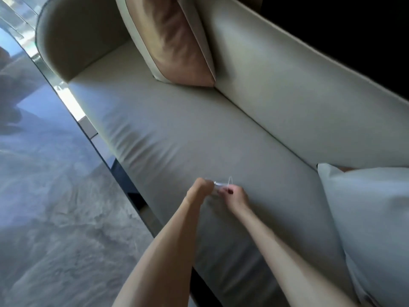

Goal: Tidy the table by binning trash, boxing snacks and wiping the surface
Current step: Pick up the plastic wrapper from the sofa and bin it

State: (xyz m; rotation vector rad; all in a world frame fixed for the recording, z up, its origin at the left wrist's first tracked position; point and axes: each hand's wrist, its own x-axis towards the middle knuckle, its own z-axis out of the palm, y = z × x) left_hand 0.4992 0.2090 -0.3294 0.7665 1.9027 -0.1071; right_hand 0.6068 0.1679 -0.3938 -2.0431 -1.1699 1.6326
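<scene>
Clear, thin plastic (218, 183) of some kind, maybe a wrapper or a small bag with a loop sticking up, is being pinched between both hands just above the sofa seat (177, 134). It's too small and see-through to be named for sure, but it looks like a bit of trash to be binned. No table, bin or snack box can be seen from this angle, so the drop-off spot isn't known.

Left hand (198, 189) is curled into a loose fist, with the plastic's left end clamped in the fingers. Right hand (235, 194) is closed on the other end, fingertips tucked together, a dark red nail showing. The piece seems to be held at both ends so it can be scrunched or stretched flat before being carried off, though that's only a guess.

Both forearms are stretched forward and down from the lower edge of the view, converging so the hands nearly touch. A brown cushion (177, 47) is propped in the far corner and a pale pillow (365, 218) lies to the right, well apart from the hands. Grey carpet (55, 207) is visible on the left.
</scene>
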